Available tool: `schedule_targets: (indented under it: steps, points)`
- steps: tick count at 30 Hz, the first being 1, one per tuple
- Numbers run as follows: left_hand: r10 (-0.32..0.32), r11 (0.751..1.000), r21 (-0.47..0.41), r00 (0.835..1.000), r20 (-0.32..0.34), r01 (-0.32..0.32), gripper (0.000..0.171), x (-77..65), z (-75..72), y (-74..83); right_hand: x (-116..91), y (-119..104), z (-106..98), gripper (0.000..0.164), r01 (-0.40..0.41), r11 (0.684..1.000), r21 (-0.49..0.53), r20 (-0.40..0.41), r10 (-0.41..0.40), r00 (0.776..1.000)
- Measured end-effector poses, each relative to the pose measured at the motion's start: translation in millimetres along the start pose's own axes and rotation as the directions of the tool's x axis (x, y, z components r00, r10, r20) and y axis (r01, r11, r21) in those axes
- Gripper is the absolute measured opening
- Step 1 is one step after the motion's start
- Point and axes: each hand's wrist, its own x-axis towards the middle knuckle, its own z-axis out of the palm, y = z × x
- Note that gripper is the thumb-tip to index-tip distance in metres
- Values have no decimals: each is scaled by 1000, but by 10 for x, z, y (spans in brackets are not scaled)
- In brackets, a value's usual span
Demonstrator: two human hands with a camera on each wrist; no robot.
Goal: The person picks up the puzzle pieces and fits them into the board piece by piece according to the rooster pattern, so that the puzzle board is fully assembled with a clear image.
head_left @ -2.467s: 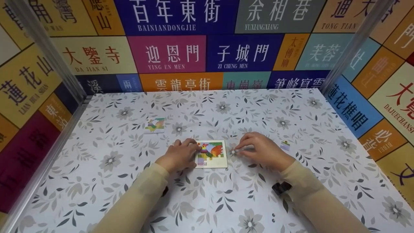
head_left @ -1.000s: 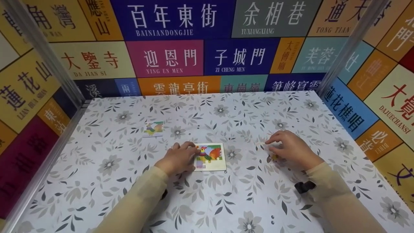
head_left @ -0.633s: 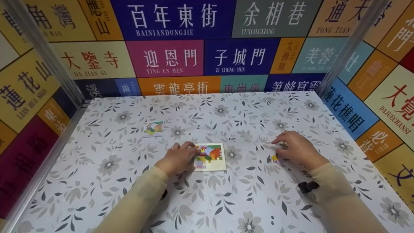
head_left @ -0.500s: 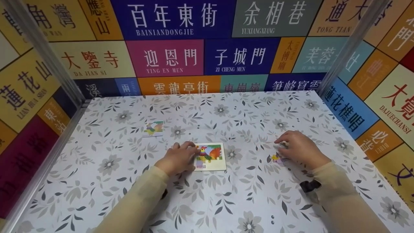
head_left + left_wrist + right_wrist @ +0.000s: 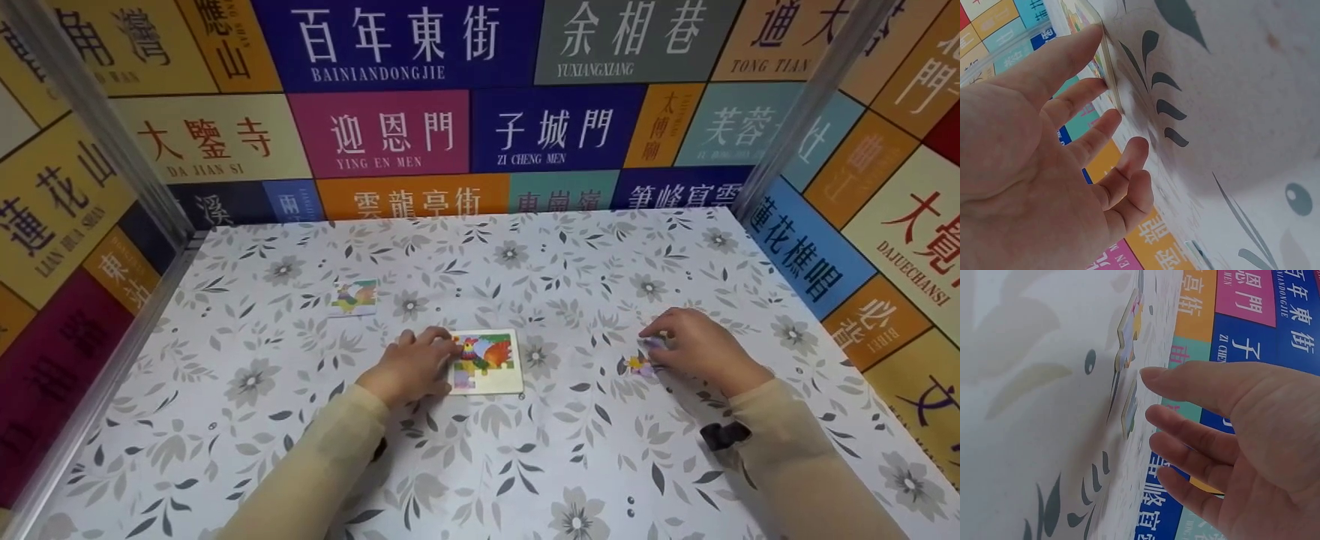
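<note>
A small puzzle board (image 5: pixel 484 362) with a rooster picture lies at mid-table; pale bare wood shows along its lower right. My left hand (image 5: pixel 411 362) rests at its left side, index finger and thumb touching the edge, while the other fingers bend loosely in the left wrist view. To the right, a yellow-and-lilac puzzle piece (image 5: pixel 637 366) lies flat. Just behind it a second puzzle piece (image 5: pixel 1129 408) shows, partly hidden by fingers in the head view. Over both hovers my right hand (image 5: pixel 697 349), thumb and fingers apart, gripping neither piece in the right wrist view.
A square picture of puzzle pieces (image 5: pixel 352 298) lies on the flower-patterned table (image 5: pixel 300 465), left of and behind the board. Walls with coloured signs (image 5: pixel 397 131) enclose the back and both sides. Dark wrist devices (image 5: pixel 725 435) show at the cuffs.
My right hand has moved rightward from beside the board to the loose pieces. The yellow-and-lilac piece now lies in front of its fingers. My left hand stays at the board.
</note>
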Motion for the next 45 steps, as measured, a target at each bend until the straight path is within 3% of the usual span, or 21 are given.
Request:
schedule_targets:
  steps: [7,12,17,32,45]
  points:
    - [60,998,22,998,-34,-59,52,-27,-2,-20,-61,-30,-23,26,3,997,82,41,-6,999]
    - [40,999,10,999,-25,-40,53,-25,-8,-14,-90,-40,-19,22,19,992,123,87,-30,996]
    - [42,999,14,999,-31,-42,55,-23,2,-10,-118,-36,-26,19,43,994,100,114,-54,992]
    - [30,1000,-6,999,-21,-31,54,-15,10,-11,-77,-2,20,10,86,994,67,92,-92,991]
    - [14,1000,8,1000,-9,-14,54,-14,-4,1,-42,-136,108,9,195,980,35,20,-195,981]
